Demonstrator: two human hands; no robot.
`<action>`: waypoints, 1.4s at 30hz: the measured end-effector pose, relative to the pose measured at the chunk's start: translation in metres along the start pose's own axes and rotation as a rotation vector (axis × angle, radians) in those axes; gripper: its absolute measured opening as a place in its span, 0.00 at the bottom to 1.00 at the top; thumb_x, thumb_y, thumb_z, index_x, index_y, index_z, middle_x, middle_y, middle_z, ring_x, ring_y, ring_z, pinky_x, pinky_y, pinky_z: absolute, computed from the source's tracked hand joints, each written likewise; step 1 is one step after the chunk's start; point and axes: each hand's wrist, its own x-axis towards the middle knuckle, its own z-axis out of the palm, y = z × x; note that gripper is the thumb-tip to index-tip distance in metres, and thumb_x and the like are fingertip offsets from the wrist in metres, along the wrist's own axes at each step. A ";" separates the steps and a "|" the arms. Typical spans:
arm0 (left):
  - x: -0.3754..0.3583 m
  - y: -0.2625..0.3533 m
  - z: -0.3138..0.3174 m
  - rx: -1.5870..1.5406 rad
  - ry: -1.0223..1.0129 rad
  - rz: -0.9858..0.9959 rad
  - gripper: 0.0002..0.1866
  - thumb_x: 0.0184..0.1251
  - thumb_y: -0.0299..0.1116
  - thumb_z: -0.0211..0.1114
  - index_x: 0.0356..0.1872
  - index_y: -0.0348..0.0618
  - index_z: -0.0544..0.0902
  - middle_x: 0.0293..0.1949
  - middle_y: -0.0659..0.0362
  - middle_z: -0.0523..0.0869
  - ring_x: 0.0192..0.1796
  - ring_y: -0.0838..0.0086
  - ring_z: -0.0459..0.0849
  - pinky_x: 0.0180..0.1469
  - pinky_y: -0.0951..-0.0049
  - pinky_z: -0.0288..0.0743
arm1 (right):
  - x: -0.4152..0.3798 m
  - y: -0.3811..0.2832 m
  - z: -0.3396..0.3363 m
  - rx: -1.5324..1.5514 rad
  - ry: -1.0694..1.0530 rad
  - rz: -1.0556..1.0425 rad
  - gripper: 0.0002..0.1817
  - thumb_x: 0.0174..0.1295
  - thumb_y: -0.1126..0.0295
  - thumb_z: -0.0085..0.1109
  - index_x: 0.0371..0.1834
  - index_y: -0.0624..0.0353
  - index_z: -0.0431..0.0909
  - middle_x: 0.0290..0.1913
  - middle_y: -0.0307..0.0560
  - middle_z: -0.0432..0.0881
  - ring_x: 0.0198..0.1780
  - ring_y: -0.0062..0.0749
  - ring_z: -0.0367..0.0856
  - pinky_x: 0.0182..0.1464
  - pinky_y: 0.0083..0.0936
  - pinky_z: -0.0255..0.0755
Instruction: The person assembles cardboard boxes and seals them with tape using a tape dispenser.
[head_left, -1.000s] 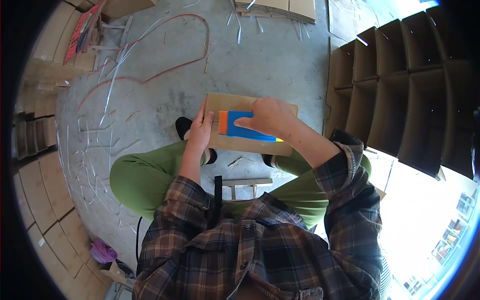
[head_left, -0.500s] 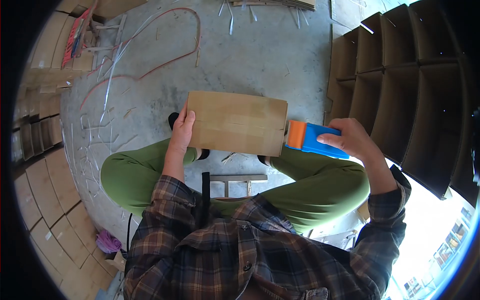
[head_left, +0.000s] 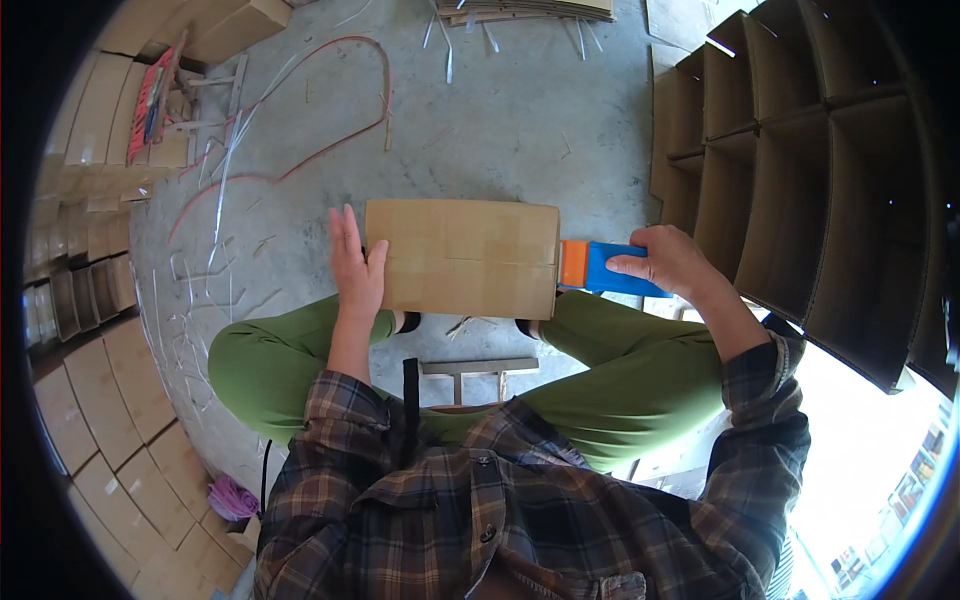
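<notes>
A wide stretch of grey concrete floor (head_left: 480, 120) ran beyond the far edge of the brown rectangular cardboard box (head_left: 455, 235), leaving room for a hand to pass. At the box's left end, the left hand (head_left: 357, 275), fingers extended, stood in the way. At the right end, the orange-and-blue plastic tape dispenser (head_left: 610, 267), gripped by the right hand (head_left: 672, 262), filled the approach. Farther right, the tall bank of open brown cardboard compartments (head_left: 785, 190) limited any outward swing. Nearer the body, the green-trousered legs (head_left: 620, 380) flanked a gap, partly barred by a low wooden frame (head_left: 480, 367).
</notes>
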 end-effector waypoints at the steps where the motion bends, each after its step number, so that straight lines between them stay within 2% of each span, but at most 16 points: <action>1: -0.001 0.008 -0.001 0.258 0.078 0.056 0.36 0.69 0.41 0.59 0.76 0.55 0.55 0.78 0.55 0.51 0.79 0.59 0.47 0.75 0.48 0.44 | 0.000 0.001 0.001 -0.018 -0.005 0.003 0.31 0.53 0.37 0.63 0.31 0.60 0.83 0.30 0.56 0.82 0.38 0.48 0.83 0.44 0.40 0.73; 2: -0.001 0.017 0.000 0.260 0.076 0.064 0.36 0.69 0.41 0.59 0.76 0.55 0.55 0.78 0.55 0.51 0.79 0.59 0.47 0.75 0.48 0.44 | 0.000 0.002 0.001 -0.010 -0.002 0.007 0.31 0.53 0.37 0.63 0.31 0.60 0.83 0.30 0.56 0.82 0.38 0.48 0.83 0.44 0.40 0.73; 4: -0.003 0.043 0.002 0.400 -0.021 0.308 0.40 0.62 0.47 0.63 0.76 0.62 0.56 0.78 0.57 0.48 0.79 0.56 0.40 0.74 0.39 0.30 | -0.001 0.000 0.002 -0.066 0.005 -0.009 0.32 0.53 0.36 0.62 0.32 0.60 0.84 0.32 0.56 0.83 0.38 0.48 0.83 0.44 0.40 0.74; 6: -0.004 0.081 0.012 0.357 -0.131 0.475 0.40 0.62 0.53 0.63 0.75 0.62 0.58 0.78 0.60 0.51 0.79 0.58 0.44 0.75 0.42 0.31 | 0.000 -0.001 0.003 -0.050 0.010 -0.015 0.32 0.53 0.36 0.62 0.33 0.60 0.84 0.32 0.55 0.83 0.39 0.48 0.83 0.45 0.40 0.74; 8: -0.007 0.117 0.030 0.194 -0.218 0.711 0.44 0.56 0.58 0.65 0.74 0.61 0.59 0.77 0.62 0.55 0.79 0.61 0.47 0.76 0.42 0.33 | -0.001 0.001 0.003 -0.037 0.017 -0.015 0.32 0.53 0.35 0.61 0.33 0.60 0.84 0.32 0.55 0.83 0.39 0.49 0.83 0.45 0.40 0.75; 11: -0.014 0.163 0.042 0.086 -0.314 0.860 0.48 0.52 0.60 0.67 0.74 0.58 0.58 0.75 0.63 0.59 0.78 0.64 0.50 0.76 0.42 0.34 | 0.001 0.009 0.004 -0.072 0.084 -0.096 0.30 0.51 0.39 0.66 0.33 0.61 0.84 0.30 0.58 0.83 0.36 0.46 0.84 0.41 0.38 0.75; 13: -0.015 0.175 0.045 0.013 -0.329 0.966 0.56 0.42 0.61 0.72 0.74 0.54 0.56 0.72 0.63 0.64 0.77 0.63 0.52 0.75 0.38 0.34 | 0.002 0.015 0.004 -0.075 0.080 -0.108 0.31 0.51 0.38 0.65 0.33 0.61 0.84 0.30 0.57 0.83 0.36 0.48 0.84 0.41 0.40 0.75; 14: -0.015 0.176 0.044 0.018 -0.334 0.971 0.56 0.42 0.61 0.72 0.74 0.54 0.56 0.72 0.63 0.64 0.77 0.63 0.52 0.75 0.38 0.34 | 0.002 0.015 0.005 -0.066 0.082 -0.105 0.31 0.51 0.38 0.65 0.33 0.61 0.84 0.30 0.57 0.83 0.36 0.48 0.84 0.41 0.40 0.75; 16: -0.015 0.179 0.034 0.054 -0.462 0.985 0.55 0.42 0.56 0.76 0.73 0.50 0.57 0.65 0.62 0.73 0.76 0.63 0.56 0.74 0.35 0.33 | 0.004 0.013 0.007 -0.066 0.082 -0.140 0.31 0.51 0.38 0.65 0.33 0.62 0.84 0.29 0.57 0.83 0.35 0.49 0.84 0.40 0.40 0.75; 20: -0.013 0.177 0.034 0.041 -0.394 0.981 0.53 0.42 0.47 0.76 0.72 0.49 0.59 0.59 0.61 0.78 0.75 0.63 0.59 0.73 0.34 0.32 | 0.004 0.012 0.005 -0.037 0.080 -0.142 0.31 0.51 0.39 0.66 0.33 0.62 0.84 0.29 0.57 0.83 0.34 0.48 0.84 0.39 0.39 0.75; 22: -0.010 0.171 0.030 0.006 -0.395 0.965 0.50 0.42 0.42 0.74 0.72 0.49 0.61 0.57 0.61 0.79 0.74 0.64 0.61 0.74 0.34 0.31 | -0.001 0.014 -0.003 0.079 -0.008 -0.125 0.30 0.51 0.41 0.67 0.33 0.62 0.84 0.29 0.57 0.82 0.33 0.46 0.83 0.38 0.37 0.74; 26: 0.001 0.157 0.024 0.074 -0.419 0.960 0.49 0.46 0.46 0.72 0.73 0.51 0.59 0.60 0.63 0.77 0.74 0.64 0.60 0.74 0.33 0.30 | -0.014 0.034 -0.002 0.109 0.084 -0.158 0.28 0.52 0.43 0.68 0.34 0.62 0.84 0.30 0.56 0.82 0.33 0.45 0.83 0.39 0.35 0.74; 28: 0.005 0.149 0.020 0.063 -0.408 0.956 0.50 0.45 0.46 0.73 0.73 0.51 0.59 0.60 0.63 0.77 0.74 0.64 0.59 0.74 0.33 0.30 | -0.019 0.047 -0.006 0.099 0.118 -0.048 0.27 0.51 0.44 0.69 0.35 0.62 0.84 0.31 0.56 0.83 0.34 0.45 0.83 0.40 0.34 0.74; 31: 0.005 0.147 0.022 0.056 -0.402 0.964 0.51 0.45 0.46 0.74 0.73 0.51 0.58 0.61 0.64 0.76 0.74 0.63 0.59 0.74 0.34 0.31 | -0.007 0.048 0.001 0.068 0.094 -0.008 0.28 0.51 0.43 0.68 0.36 0.60 0.84 0.32 0.55 0.84 0.36 0.44 0.84 0.42 0.34 0.75; 37: 0.008 0.142 0.025 0.015 -0.393 0.972 0.54 0.44 0.46 0.74 0.74 0.50 0.55 0.62 0.63 0.75 0.74 0.62 0.58 0.74 0.35 0.32 | 0.040 0.022 0.029 -0.158 0.042 0.003 0.30 0.54 0.38 0.61 0.37 0.58 0.84 0.36 0.54 0.85 0.40 0.46 0.85 0.45 0.38 0.76; 42: 0.009 0.142 0.026 -0.007 -0.392 0.976 0.54 0.43 0.47 0.75 0.74 0.50 0.55 0.61 0.63 0.75 0.75 0.63 0.58 0.74 0.35 0.33 | 0.070 -0.008 0.061 -0.170 0.053 -0.050 0.30 0.55 0.37 0.59 0.35 0.58 0.84 0.35 0.53 0.85 0.40 0.47 0.84 0.45 0.40 0.76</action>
